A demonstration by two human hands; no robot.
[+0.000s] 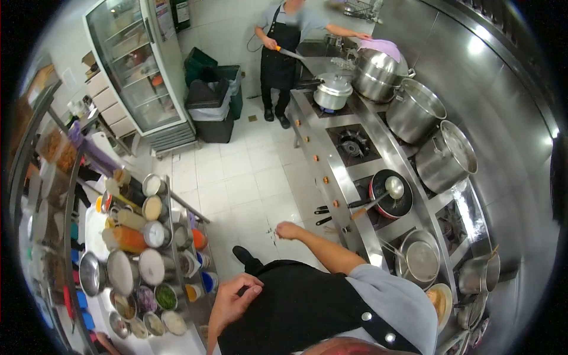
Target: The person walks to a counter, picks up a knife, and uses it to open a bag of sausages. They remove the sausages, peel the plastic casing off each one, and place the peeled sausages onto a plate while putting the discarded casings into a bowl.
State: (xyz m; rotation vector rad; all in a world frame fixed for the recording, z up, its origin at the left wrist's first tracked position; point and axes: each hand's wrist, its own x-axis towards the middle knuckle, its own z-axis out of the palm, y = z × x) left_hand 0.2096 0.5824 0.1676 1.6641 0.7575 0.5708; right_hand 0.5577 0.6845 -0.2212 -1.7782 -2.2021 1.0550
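My left hand [235, 300] is in front of my black apron [302, 305], its fingers curled in with nothing visible in them. My right hand [288, 231] is held out over the tiled floor as a loose fist, and no object shows in it. To its right, on the stove [331, 180], is a red-rimmed frying pan [397, 208] with a black inside. A ladle [394, 187] lies across that pan. Neither hand touches the stove or the pan.
Another person [281, 59] stands at the stove's far end, one hand on a pink cloth over a steel pot [374, 80]. A pressure cooker [332, 93] and tall pots [416, 112] stand nearby. Left are a shelf rack of containers [152, 266], a glass-door fridge [133, 65] and bins [210, 112].
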